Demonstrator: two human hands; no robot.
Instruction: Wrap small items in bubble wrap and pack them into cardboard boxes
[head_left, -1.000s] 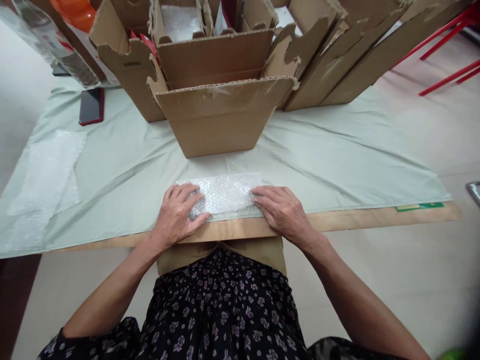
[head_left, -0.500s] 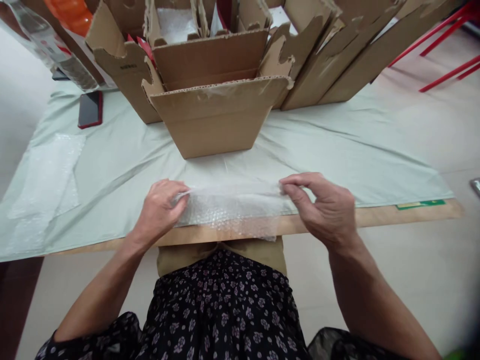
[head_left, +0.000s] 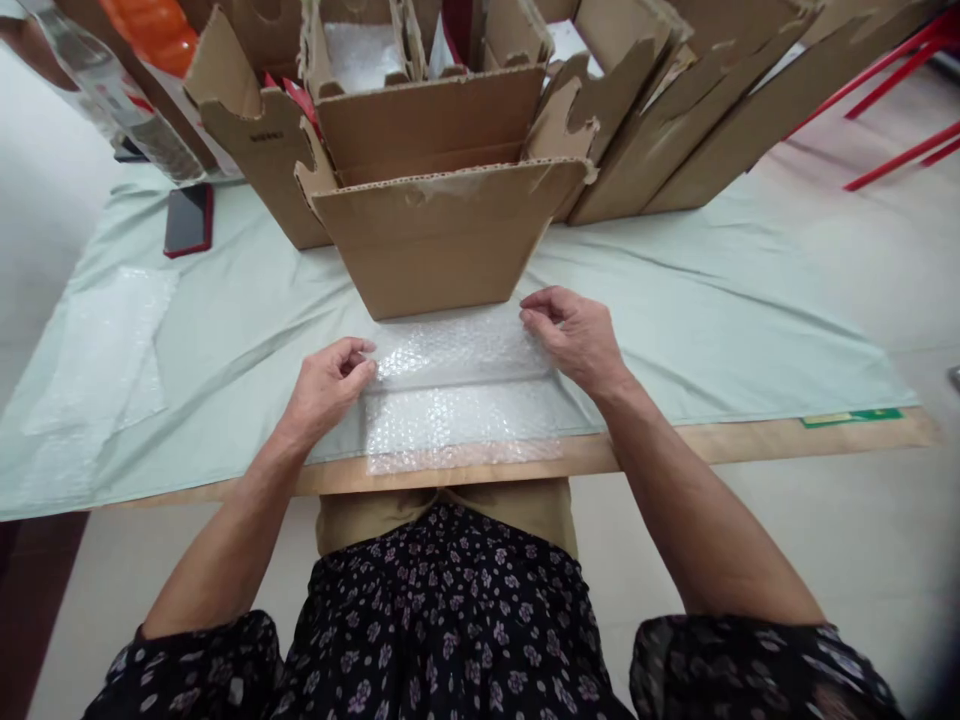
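A sheet of bubble wrap point(head_left: 461, 410) lies at the table's front edge, a crease running across it and its near edge over the wooden rim. At its left edge is my left hand point(head_left: 330, 385), with thumb and forefinger slightly apart and nothing visible between them. My right hand point(head_left: 574, 335) pinches the wrap's far right corner between thumb and forefinger. Just beyond the wrap stands an open cardboard box point(head_left: 442, 250); its inside is mostly hidden by the front wall.
More open cardboard boxes point(head_left: 637, 130) stand along the back. At left are further bubble wrap pieces point(head_left: 97, 360), a phone point(head_left: 188, 220), a clear bottle point(head_left: 127, 100) and an orange-topped container point(head_left: 154, 35). A green strip point(head_left: 851, 417) shows at the right edge; red metal legs point(head_left: 904, 155) stand beyond.
The bubble wrap's far part has been laid out away from me, toward the box. My right hand has moved forward and left; my left hand has moved slightly forward and its fingers have parted.
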